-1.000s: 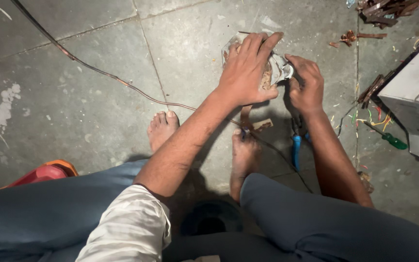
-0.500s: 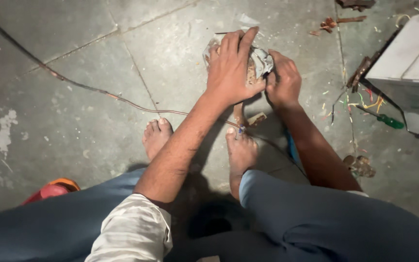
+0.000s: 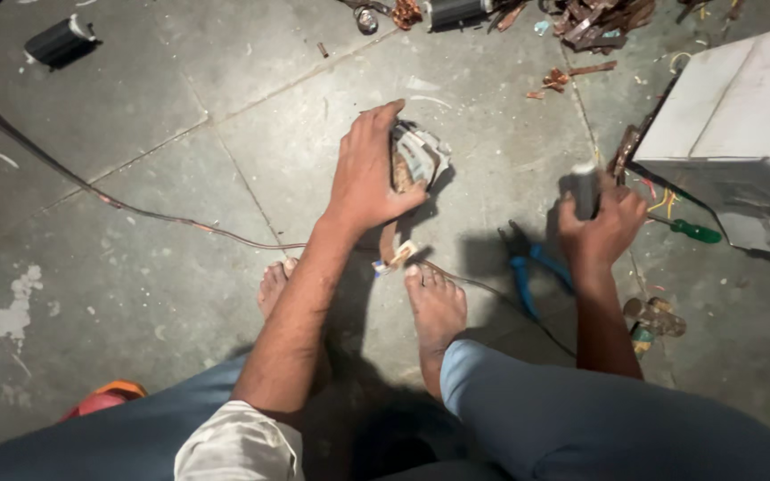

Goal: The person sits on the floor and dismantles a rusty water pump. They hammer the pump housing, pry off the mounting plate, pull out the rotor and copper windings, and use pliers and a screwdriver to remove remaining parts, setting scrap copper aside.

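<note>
My left hand (image 3: 369, 174) presses down on a small grey metal part with copper windings (image 3: 419, 158) that stands on the concrete floor, fingers wrapped over its top. A flat copper strip (image 3: 394, 249) runs from it toward my bare right foot (image 3: 436, 307). My right hand (image 3: 601, 223) is off to the right, closed around a dark cylindrical tool handle (image 3: 586, 185) held upright above the floor. Blue-handled pliers (image 3: 528, 267) lie on the floor between my right hand and right foot.
A white metal box (image 3: 741, 125) stands at the right, a green-handled screwdriver (image 3: 695, 232) beside it. Copper scrap (image 3: 603, 22) is piled at the top. A dark cable (image 3: 91, 191) crosses the floor at left. A black cylinder (image 3: 60, 40) lies top left.
My right hand left the wound part, moved right and now grips a tool handle. My left hand stays on the part. The camera view shifted, showing more floor beyond.
</note>
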